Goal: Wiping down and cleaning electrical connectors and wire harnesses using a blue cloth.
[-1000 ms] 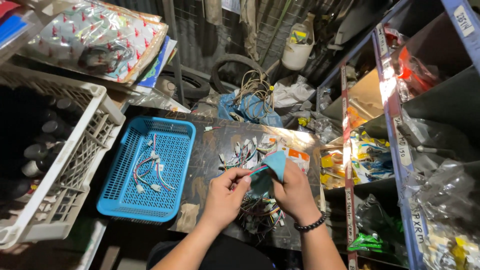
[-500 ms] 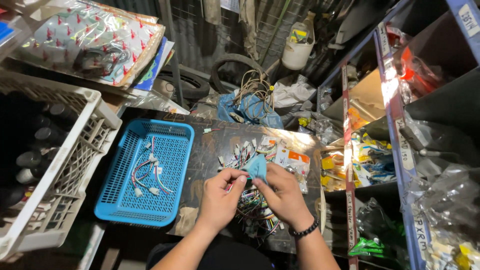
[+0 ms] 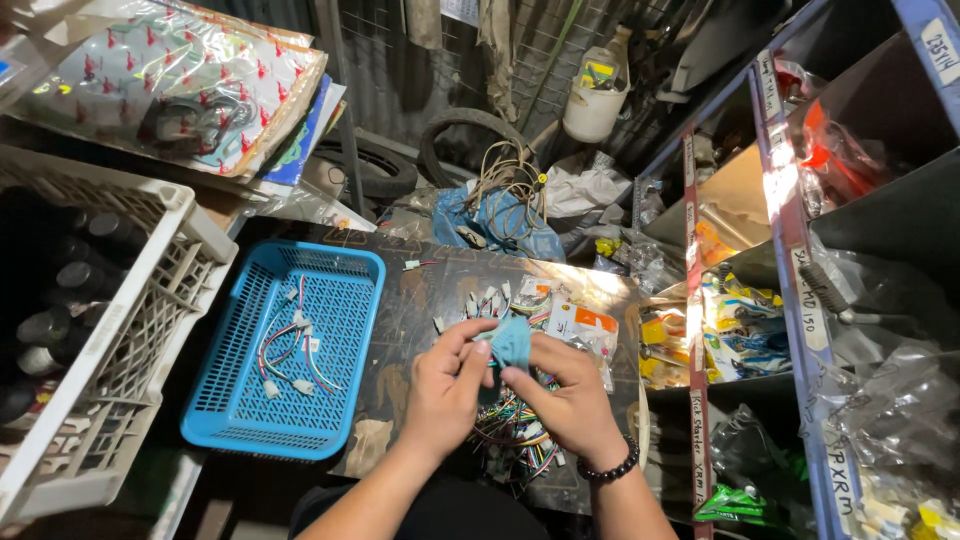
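Note:
My left hand (image 3: 445, 385) and my right hand (image 3: 565, 395) meet over a dark board (image 3: 420, 300), both pinching a small blue cloth (image 3: 512, 340) between their fingertips. What the cloth wraps is hidden. Under my hands lies a tangle of coloured wires with white connectors (image 3: 515, 435). More white connectors (image 3: 490, 300) lie scattered just beyond the cloth. A blue plastic basket (image 3: 345, 270) sits to the left and holds a few wire pieces with white plugs (image 3: 290, 350). My right wrist wears a black bead bracelet (image 3: 612, 468).
A white crate (image 3: 150, 330) with dark round parts stands at far left. Metal shelves (image 3: 790, 250) packed with bagged goods fill the right. Small printed packets (image 3: 585, 325) lie on the board. Tyres (image 3: 470, 135), a wire coil and a white jug (image 3: 595, 100) sit behind.
The cloth, held spread out to the right a second ago, is now bunched between both hands' fingertips. My hands have drawn closer together over the wire tangle.

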